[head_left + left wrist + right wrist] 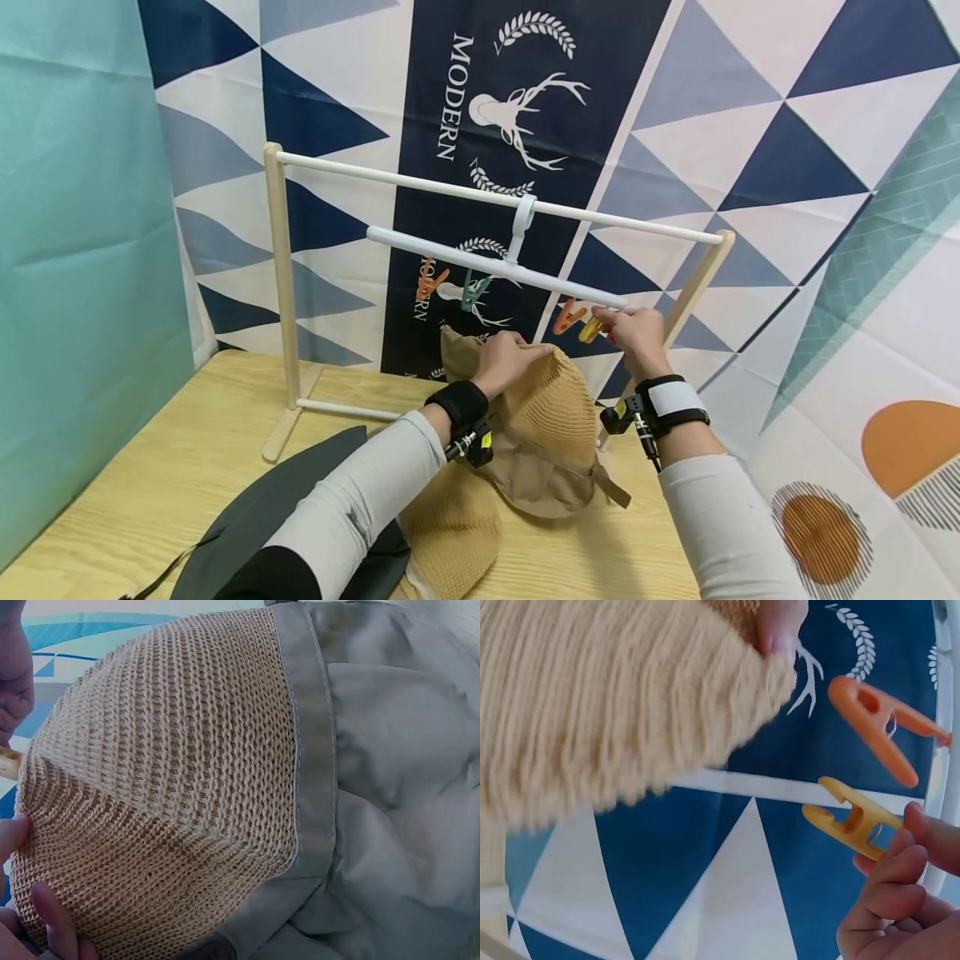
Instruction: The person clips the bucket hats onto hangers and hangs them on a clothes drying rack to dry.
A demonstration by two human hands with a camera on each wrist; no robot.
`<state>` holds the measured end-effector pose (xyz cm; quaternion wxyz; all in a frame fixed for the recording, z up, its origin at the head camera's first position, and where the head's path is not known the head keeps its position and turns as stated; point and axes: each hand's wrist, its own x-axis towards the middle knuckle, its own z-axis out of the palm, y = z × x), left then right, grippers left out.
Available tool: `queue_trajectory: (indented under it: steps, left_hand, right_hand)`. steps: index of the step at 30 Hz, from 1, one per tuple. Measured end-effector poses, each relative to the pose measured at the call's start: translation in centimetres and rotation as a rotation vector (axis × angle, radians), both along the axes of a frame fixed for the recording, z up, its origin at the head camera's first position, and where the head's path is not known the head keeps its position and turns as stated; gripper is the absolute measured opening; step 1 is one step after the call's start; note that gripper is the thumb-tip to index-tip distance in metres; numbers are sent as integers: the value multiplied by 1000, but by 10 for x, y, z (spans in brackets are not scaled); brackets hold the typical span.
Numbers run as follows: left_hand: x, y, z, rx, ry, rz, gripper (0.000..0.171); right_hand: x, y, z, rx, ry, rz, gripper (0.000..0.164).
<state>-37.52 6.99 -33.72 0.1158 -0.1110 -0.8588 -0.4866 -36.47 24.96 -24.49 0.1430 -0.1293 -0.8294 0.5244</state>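
In the head view, the left hand [512, 364] pinches the tan hat [553, 429] by its crown [557, 383] below the white hanger [442, 252], cloth [546, 487] downward; the right hand [636, 333] pinches the yellow clip [591, 330] near one end. In the left wrist view, the crown points left. In the right wrist view, the clip's long axis slants, mouth up-left.

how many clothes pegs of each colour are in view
Orange pegs: 2
Green peg: 1
Yellow peg: 1
Total: 4
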Motion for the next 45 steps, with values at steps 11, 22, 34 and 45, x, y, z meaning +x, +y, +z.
queue_trajectory:
  steps: [11,22,34,45]
  left_hand:
    - [0,6,3,16,-78,42,52]
    - [-2,9,3,38,-98,28,47]
    - [-5,7,3,51,-83,46,45]
    - [-3,6,0,89,-86,3,49]
  right_hand:
    - [0,-10,-5,-154,-37,15,32]
    - [0,-17,-12,-211,-70,47,35]
    - [3,-23,-18,-217,-66,90,21]
    - [7,-18,-20,-154,-75,43,23]
